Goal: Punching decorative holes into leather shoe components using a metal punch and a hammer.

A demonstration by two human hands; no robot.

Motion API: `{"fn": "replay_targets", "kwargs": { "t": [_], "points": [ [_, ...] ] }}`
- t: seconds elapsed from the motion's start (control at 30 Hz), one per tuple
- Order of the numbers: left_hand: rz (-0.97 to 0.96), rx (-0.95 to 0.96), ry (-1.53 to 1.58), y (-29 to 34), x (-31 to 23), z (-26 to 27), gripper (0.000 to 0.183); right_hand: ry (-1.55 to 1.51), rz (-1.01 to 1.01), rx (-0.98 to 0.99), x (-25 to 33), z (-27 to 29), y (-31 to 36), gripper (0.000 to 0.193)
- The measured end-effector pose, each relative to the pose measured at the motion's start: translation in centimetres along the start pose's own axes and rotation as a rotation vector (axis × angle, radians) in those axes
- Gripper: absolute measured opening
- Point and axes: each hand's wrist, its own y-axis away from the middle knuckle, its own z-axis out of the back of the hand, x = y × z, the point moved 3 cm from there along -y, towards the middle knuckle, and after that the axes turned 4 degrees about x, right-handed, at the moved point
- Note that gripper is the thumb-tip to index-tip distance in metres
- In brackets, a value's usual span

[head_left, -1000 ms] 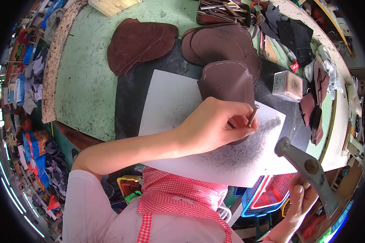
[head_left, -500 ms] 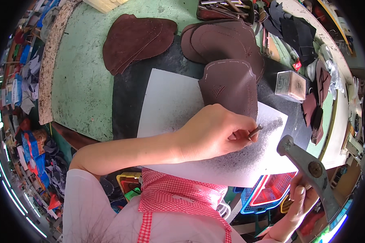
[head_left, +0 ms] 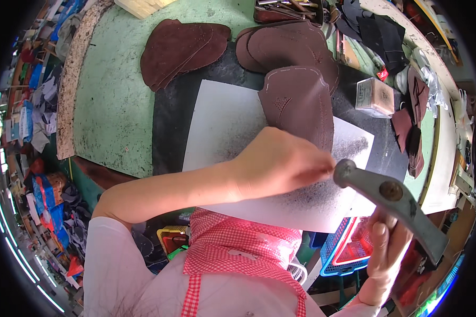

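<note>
My right hand grips the handle of a hammer. The round face of its steel head is right beside the fingertips of my left hand. Those fingers are pinched around a slim metal punch, which the hammer head and my fingers hide at this moment. Under my left hand lies a brown leather piece with a row of small holes along its edge and a punched triangle pattern. It rests on a white board speckled with black marks.
More brown leather pieces lie beyond, with a darker stack at the far left. A clear box, black scraps and a tin of tools are to the right and back. Plastic baskets sit below the table edge.
My right hand has brought the hammer up and left, to the punch. My left hand stays at about the same spot on the leather. The whole view has shifted slightly.
</note>
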Motion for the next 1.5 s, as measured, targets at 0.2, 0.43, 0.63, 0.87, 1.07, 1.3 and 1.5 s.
{"fn": "replay_targets", "kwargs": {
  "t": [0.2, 0.43, 0.63, 0.87, 1.07, 1.3, 1.5],
  "points": [
    [0.310, 0.063, 0.482, -0.8, 0.9, -0.2, 0.010, -0.234, 0.069, -0.135, -2.1, -0.1, 1.5, 0.035],
    [0.324, 0.026, 0.478, -0.6, 0.9, -0.2, 0.012, -0.193, 0.157, -0.134, -2.7, -0.1, 1.6, 0.037],
    [0.345, 0.108, 0.515, -1.0, 1.0, 0.4, 0.011, -0.228, 0.123, -0.168, -2.8, 0.2, 2.1, 0.039],
    [0.332, 0.179, 0.518, -1.0, 0.8, 0.6, 0.010, -0.221, 0.107, -0.175, -3.3, 0.1, 2.3, 0.044],
    [0.201, 0.159, 0.290, -0.6, 0.5, 0.6, 0.011, -0.176, 0.030, -0.284, -4.3, 0.7, 3.4, 0.038],
    [-0.008, 0.106, -0.124, 0.2, -0.6, 0.9, 0.012, 0.031, -0.002, 0.009, -0.8, -0.2, 0.6, 0.030],
    [0.342, 0.227, 0.450, -0.6, 0.8, 1.1, 0.012, -0.245, 0.033, -0.280, -0.6, -0.9, 0.9, 0.044]
  ]
}}
